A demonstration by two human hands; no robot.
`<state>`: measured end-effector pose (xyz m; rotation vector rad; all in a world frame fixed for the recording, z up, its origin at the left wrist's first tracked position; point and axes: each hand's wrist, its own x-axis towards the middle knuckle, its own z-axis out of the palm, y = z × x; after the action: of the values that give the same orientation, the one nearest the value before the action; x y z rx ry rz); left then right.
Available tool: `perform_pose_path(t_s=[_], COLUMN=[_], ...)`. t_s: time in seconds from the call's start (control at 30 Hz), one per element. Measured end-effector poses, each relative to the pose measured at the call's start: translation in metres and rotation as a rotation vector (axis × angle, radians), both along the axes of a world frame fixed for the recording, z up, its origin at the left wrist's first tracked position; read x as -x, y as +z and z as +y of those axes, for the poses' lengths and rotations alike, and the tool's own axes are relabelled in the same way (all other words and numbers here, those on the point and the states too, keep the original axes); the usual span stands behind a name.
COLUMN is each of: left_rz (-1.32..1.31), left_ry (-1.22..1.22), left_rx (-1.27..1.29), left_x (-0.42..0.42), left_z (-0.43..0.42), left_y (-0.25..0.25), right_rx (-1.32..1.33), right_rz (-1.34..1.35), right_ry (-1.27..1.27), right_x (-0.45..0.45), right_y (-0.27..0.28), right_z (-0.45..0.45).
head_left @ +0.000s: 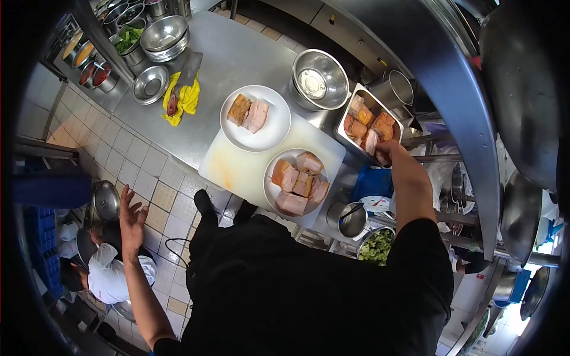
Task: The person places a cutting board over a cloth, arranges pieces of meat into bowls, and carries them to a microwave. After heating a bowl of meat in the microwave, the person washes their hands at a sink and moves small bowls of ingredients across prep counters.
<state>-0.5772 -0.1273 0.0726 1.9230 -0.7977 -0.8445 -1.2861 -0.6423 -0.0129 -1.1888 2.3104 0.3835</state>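
My right hand (pixel 387 151) reaches into a metal tray (pixel 341 132) of browned pork belly chunks, its fingers closed at a pale piece of pork belly (pixel 371 141); the fingertips are partly hidden. Out to the left, over the floor, my left hand (pixel 133 224) is held up with spread fingers and nothing in it. Two pork pieces (pixel 248 113) lie on one white plate (pixel 268 139). A second white plate (pixel 271 199) holds several more pork chunks (pixel 301 184). Both plates rest on a white cutting board (pixel 222 169).
A steel bowl (pixel 320 77) stands beyond the tray. A cleaver (pixel 191 68) lies by a yellow cloth (pixel 189 98), near stacked metal bowls (pixel 165 35). Close to my right arm are a steel pot (pixel 354 222) and chopped greens (pixel 376 246). Another person (pixel 110 276) is low at the left.
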Motion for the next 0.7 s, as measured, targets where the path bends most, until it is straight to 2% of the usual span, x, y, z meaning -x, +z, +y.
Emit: perform_pose_path(t_s=[0.07, 0.2, 0.3, 0.37, 0.4, 0.47, 0.6, 0.67, 0.7], left_rz=[0.011, 0.076, 0.113, 0.113, 0.108, 0.108, 0.170, 0.184, 0.213], left_ry=[0.005, 0.014, 0.020, 0.017, 0.021, 0.000, -0.075, -0.110, -0.112], left_rx=[0.020, -0.022, 0.015, 0.043, 0.071, 0.078, 0.122, 0.145, 0.154], left_x=[0.004, 0.012, 0.001, -0.001, -0.003, -0.006, -0.008, -0.006, -0.003], left_z=[0.005, 0.007, 0.005, -0.002, -0.007, -0.020, -0.047, -0.059, -0.064], left_y=[-0.008, -0.004, -0.008, -0.007, -0.006, -0.011, -0.016, -0.016, -0.010], right_rx=[0.036, 0.009, 0.081, 0.040, 0.042, 0.061, -0.072, -0.143, -0.145], right_rz=[-0.225, -0.416, -0.468, -0.852, -0.853, -1.455, -1.892, -2.037, -2.034], right_ry=[-0.136, -0.334, -0.370, -0.310, -0.309, -0.246, 0.017, 0.222, 0.216], right_x=[0.022, -0.033, -0.037, -0.037, -0.042, -0.065, -0.173, -0.223, -0.239], right_y=[-0.015, 0.089, 0.124, 0.143, 0.146, 0.151, 0.156, 0.148, 0.142], right_z=[-0.009, 0.029, 0.037, 0.036, 0.040, 0.058, 0.113, 0.132, 0.140])
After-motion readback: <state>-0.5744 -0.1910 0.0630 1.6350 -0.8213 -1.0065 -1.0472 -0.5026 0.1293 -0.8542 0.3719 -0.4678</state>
